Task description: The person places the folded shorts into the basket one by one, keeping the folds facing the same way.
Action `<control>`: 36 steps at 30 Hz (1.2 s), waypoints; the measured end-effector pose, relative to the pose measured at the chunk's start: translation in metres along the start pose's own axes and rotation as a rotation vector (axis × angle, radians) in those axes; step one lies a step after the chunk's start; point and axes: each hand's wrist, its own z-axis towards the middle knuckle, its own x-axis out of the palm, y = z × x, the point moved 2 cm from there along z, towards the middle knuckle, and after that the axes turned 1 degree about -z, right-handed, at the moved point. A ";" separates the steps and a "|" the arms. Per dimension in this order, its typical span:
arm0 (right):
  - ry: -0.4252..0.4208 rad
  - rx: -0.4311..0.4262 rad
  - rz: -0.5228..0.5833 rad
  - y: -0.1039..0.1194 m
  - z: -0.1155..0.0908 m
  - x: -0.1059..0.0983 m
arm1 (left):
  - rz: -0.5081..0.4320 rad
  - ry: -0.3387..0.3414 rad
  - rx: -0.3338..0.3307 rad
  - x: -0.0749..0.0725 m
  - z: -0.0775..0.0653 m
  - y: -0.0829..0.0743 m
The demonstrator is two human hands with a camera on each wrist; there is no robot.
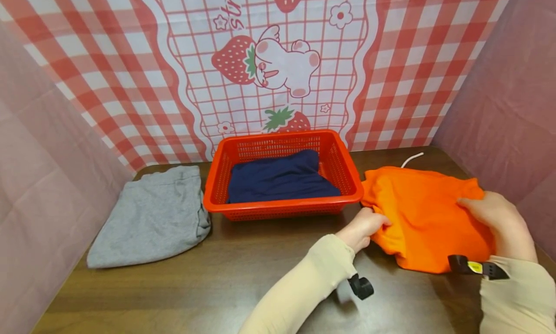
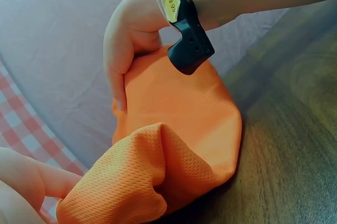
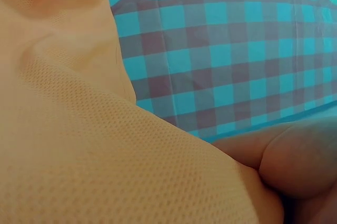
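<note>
Fingers of both hands grasp an orange garment (image 1: pixel 427 215) lying on the right side of a wooden table (image 1: pixel 243 271): the left hand (image 1: pixel 364 228) pinches its near-left edge, the right hand (image 1: pixel 499 218) grips its right end. Just left of the garment, a red basket (image 1: pixel 284 206) holds dark blue cloth (image 1: pixel 280 177); grey clothing (image 1: pixel 154 215) lies far left.

The left hand (image 1: pixel 364 228) has its fingertips buried under the orange garment (image 1: pixel 427 215), whose fold also covers part of the right hand (image 1: pixel 499 218). At twelve o'clock, the red basket (image 1: pixel 284 208) wall hides the navy cloth's (image 1: pixel 280 179) lower edge.
</note>
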 end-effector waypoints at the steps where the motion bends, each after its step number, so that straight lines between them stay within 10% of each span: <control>1: -0.004 -0.007 -0.005 0.000 0.001 0.000 | -0.008 0.001 -0.003 0.000 0.000 0.000; 36: -0.246 -0.093 0.112 0.033 -0.024 -0.018 | 0.023 0.031 0.095 0.002 -0.010 -0.025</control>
